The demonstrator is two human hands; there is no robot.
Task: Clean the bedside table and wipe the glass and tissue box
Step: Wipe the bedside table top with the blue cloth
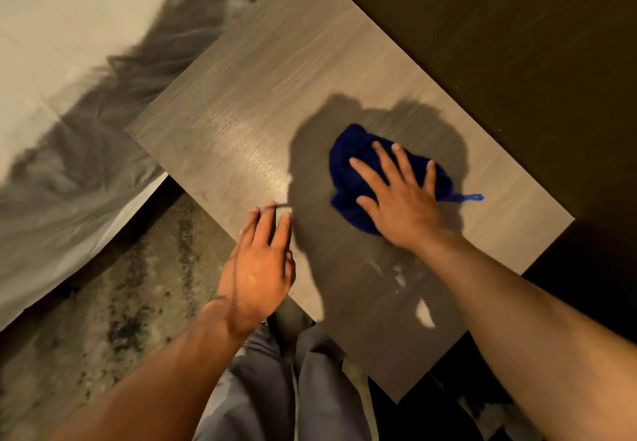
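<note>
Hard to make out: the far side of the blue cloth (358, 165) lay in the shadow cast across the table (262, 72), and part of the cloth was covered by the hand on it. The left hand's fingertips were motion-blurred. Wet or pale smears showed in the shadow at lower centre-right, detail unclear. Both forearms were cut off by the bottom edge of the frame. The upper right of the frame was too dark to read.

Right hand (400, 196), centre-right of frame: fingers straight and spread, palm flat, pressing down on the bunched blue cloth. No curl round the cloth was seen. A small tag or loop of the cloth stuck out to the right of the hand.

Left hand (258, 265), lower centre: fingers straight and together, released, gripping nothing; the fingertips sat at the table's near edge, contact uncertain.

The table ran diagonally from upper centre to lower right. White bedding (69, 96) filled the upper left; mottled carpet (120, 302) the lower left. Grey trousers (275, 389) at bottom centre.
</note>
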